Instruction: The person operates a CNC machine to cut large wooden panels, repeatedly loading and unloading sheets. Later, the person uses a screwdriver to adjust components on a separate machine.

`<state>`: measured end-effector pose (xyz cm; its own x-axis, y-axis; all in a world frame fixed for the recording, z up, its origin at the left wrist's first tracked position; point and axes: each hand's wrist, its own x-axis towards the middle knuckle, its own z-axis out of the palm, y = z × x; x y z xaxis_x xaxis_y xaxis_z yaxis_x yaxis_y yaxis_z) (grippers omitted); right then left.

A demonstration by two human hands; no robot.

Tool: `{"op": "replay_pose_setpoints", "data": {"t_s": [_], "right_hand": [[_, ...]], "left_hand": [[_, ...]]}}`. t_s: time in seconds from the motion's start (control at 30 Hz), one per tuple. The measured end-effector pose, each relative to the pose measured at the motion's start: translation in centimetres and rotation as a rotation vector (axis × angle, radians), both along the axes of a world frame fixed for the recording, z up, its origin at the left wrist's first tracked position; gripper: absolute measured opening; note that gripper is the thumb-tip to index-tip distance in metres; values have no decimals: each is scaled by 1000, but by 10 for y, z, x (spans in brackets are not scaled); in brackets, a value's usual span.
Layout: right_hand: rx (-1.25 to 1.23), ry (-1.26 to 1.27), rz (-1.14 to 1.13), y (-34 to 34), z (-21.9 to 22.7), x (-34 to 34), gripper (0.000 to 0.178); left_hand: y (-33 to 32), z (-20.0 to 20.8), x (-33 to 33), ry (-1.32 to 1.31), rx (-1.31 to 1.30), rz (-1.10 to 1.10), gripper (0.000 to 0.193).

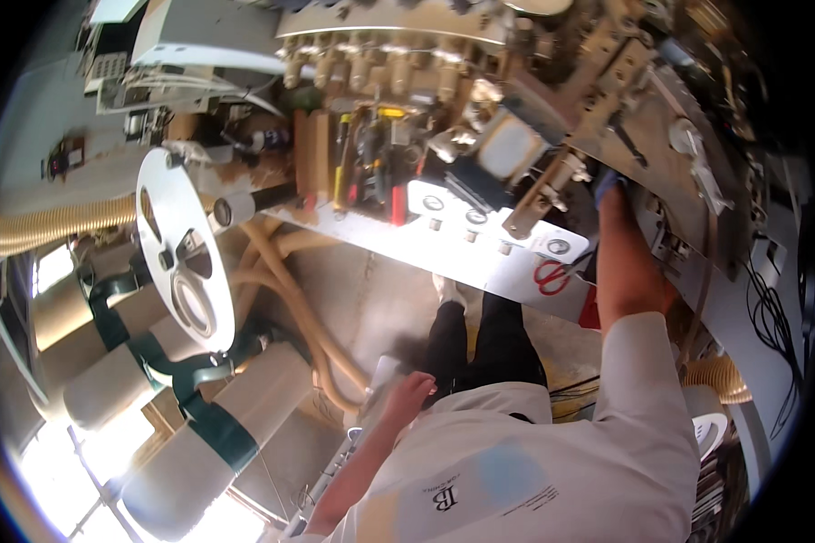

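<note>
Because the right hand (610,185) lay half-hidden at the machine (668,172) ahead-right, I couldn't tell its grip; the left hand (413,393) hung apart, loosely open. An unseen shift, I judged, might pinch the right.

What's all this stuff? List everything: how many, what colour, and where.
Main things (the rest is too blurred):
Reel: 1, white, left
Drums: 3, beige and green, lower left
Hoses: several, tan, left and right
Fittings: at least 5, brassy, top
Machine: 1, grey-brown, upper right
Table: 1, white, centre
Gauges: 3, pale, along the table
Tools: several, yellow, red, black, left of gauges
Scissors: 1, red-handled, on the table
Cable: count unclear, black, far right
Shirt: 1, white, bottom
Trousers: 1 pair, black, below centre
Left grip: 1, bare, by the trousers
Right grip: 1, bluish, at the machine, mostly hidden
</note>
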<state>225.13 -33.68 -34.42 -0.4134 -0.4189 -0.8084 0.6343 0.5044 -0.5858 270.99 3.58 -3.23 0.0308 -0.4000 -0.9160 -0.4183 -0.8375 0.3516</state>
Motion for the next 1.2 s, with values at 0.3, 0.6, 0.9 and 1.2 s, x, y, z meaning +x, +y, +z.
{"op": "replay_pose_setpoints", "data": {"t_s": [0.3, 0.6, 0.9, 1.2], "right_hand": [[-156, -294, 12, 70, 54, -18, 37], [-33, -197, -165, 213, 245, 87, 26], [140, -174, -261, 334, 280, 148, 23], [163, -202, -342, 344, 283, 165, 19]], "left_hand": [[-92, -67, 68, -127, -308, -178, 31], [-331, -192, 88, -495, -721, -128, 29], [-437, -226, 83, -815, -635, -498, 44], [-361, -133, 96, 774, -389, 520, 33]]}}
